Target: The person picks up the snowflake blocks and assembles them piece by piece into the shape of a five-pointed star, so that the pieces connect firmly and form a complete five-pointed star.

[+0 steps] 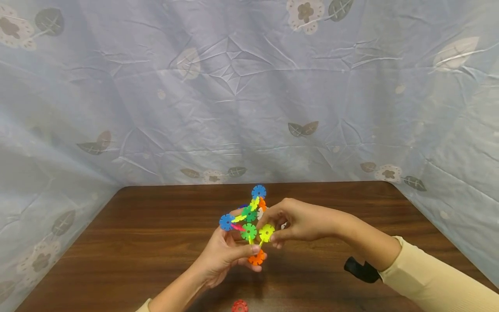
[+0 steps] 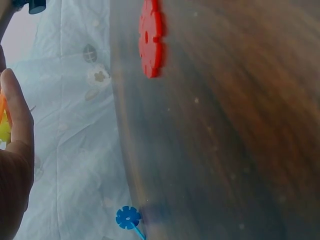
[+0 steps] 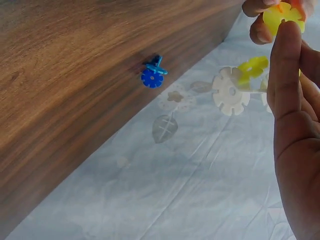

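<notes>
Above the table, my left hand (image 1: 218, 258) holds a structure of slotted plastic discs, its thumb lying near an orange disc (image 1: 256, 258) at the bottom. Green discs (image 1: 248, 232) make up the middle, and a blue disc (image 1: 226, 222) juts out at the left. Another blue disc (image 1: 259, 192) forms the far tip. My right hand (image 1: 298, 220) pinches a yellow disc (image 1: 267, 233) on the structure's right side. In the right wrist view a white disc (image 3: 231, 92) shows beside the fingers. The hands partly hide the structure's inner joints.
A red disc (image 1: 239, 306) lies on the brown wooden table (image 1: 156, 225) near its front. In the right wrist view, joined blue discs (image 3: 152, 78) rest toward the table's edge. A patterned grey curtain (image 1: 249, 108) hangs behind and at both sides.
</notes>
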The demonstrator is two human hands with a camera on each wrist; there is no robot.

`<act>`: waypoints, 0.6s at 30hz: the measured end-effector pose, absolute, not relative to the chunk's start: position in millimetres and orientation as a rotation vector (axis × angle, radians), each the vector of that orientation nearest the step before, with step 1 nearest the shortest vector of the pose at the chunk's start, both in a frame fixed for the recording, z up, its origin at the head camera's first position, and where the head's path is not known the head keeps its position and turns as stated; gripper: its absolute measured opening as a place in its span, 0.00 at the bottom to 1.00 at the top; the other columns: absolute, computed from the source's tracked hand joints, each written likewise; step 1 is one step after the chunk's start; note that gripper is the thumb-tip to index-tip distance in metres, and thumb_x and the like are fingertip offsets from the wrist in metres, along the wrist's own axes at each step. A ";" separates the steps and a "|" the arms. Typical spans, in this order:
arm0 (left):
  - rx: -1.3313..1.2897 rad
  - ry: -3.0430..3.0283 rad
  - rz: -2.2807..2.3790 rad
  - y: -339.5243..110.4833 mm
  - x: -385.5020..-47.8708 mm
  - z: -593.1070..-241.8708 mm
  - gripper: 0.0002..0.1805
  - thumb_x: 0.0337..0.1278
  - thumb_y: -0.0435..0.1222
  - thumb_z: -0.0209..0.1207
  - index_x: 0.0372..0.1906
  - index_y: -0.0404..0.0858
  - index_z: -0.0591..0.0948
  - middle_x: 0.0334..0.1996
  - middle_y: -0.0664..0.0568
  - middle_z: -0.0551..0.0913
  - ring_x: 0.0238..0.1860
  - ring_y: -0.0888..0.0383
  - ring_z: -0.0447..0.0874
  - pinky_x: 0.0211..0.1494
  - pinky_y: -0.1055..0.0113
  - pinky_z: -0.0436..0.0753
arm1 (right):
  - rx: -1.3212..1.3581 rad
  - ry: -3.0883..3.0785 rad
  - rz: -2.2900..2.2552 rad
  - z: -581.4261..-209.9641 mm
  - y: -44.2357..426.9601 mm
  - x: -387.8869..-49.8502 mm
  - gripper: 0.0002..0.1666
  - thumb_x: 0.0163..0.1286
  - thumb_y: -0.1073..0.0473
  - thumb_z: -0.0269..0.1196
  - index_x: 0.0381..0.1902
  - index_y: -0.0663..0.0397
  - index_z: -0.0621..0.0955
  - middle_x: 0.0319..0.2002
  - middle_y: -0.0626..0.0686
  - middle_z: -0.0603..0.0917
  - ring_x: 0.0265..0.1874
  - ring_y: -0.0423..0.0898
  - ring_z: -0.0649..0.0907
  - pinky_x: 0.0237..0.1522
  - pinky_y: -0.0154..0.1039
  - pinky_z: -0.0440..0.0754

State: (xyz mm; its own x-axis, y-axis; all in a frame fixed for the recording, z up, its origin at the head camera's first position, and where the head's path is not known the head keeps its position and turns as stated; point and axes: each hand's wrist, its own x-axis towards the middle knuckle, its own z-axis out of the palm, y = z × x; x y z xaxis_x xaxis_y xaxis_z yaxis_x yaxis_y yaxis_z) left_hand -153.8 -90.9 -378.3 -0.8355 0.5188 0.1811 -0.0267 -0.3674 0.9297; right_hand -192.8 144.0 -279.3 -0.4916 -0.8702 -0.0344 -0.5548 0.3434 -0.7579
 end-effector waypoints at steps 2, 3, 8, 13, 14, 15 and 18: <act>0.645 1.530 2.250 -91.6 -154.3 -378.4 0.44 0.61 0.23 0.67 0.79 0.43 0.62 0.51 0.49 0.87 0.40 0.52 0.94 0.39 0.52 0.93 | -1.247 2.180 -0.974 -279.2 143.8 -192.4 0.17 0.69 0.70 0.69 0.55 0.60 0.85 0.37 0.53 0.91 0.32 0.44 0.90 0.41 0.40 0.92; 0.634 1.535 2.248 -92.0 -154.5 -378.3 0.44 0.62 0.23 0.67 0.79 0.44 0.62 0.51 0.50 0.87 0.40 0.52 0.94 0.39 0.51 0.93 | -1.248 2.184 -0.978 -279.1 143.6 -192.1 0.17 0.69 0.70 0.69 0.55 0.60 0.85 0.37 0.53 0.91 0.32 0.43 0.90 0.42 0.40 0.92; 0.550 1.534 2.264 -93.4 -156.3 -377.0 0.43 0.64 0.25 0.66 0.79 0.47 0.61 0.52 0.50 0.85 0.42 0.54 0.93 0.43 0.50 0.93 | -1.281 2.240 -1.017 -279.4 143.2 -190.7 0.17 0.70 0.71 0.67 0.57 0.62 0.84 0.37 0.53 0.90 0.32 0.38 0.88 0.42 0.37 0.92; 0.493 1.489 2.288 -92.9 -155.4 -374.9 0.41 0.65 0.24 0.65 0.78 0.46 0.61 0.55 0.50 0.83 0.45 0.54 0.91 0.49 0.43 0.91 | -1.297 2.266 -1.049 -279.9 143.8 -189.7 0.17 0.71 0.71 0.66 0.57 0.62 0.83 0.37 0.53 0.90 0.33 0.37 0.88 0.42 0.37 0.92; 0.483 1.483 2.295 -92.5 -154.8 -374.6 0.41 0.65 0.24 0.65 0.78 0.46 0.61 0.56 0.49 0.82 0.45 0.54 0.90 0.50 0.41 0.90 | -1.298 2.268 -1.052 -280.1 144.2 -189.8 0.17 0.71 0.71 0.66 0.57 0.62 0.83 0.37 0.52 0.90 0.33 0.36 0.88 0.42 0.37 0.92; 0.479 1.483 2.300 -92.3 -154.3 -374.2 0.41 0.65 0.24 0.65 0.78 0.45 0.61 0.57 0.49 0.82 0.46 0.55 0.90 0.51 0.41 0.90 | -1.302 2.271 -1.053 -280.0 144.5 -189.7 0.18 0.71 0.71 0.66 0.58 0.62 0.83 0.37 0.53 0.90 0.33 0.36 0.88 0.43 0.37 0.92; 0.469 1.495 2.316 -91.3 -153.2 -373.0 0.41 0.65 0.25 0.65 0.78 0.44 0.61 0.57 0.49 0.82 0.46 0.53 0.91 0.52 0.43 0.90 | -1.316 2.286 -1.051 -279.2 145.4 -190.1 0.18 0.71 0.71 0.66 0.58 0.61 0.83 0.38 0.53 0.91 0.33 0.36 0.88 0.43 0.36 0.92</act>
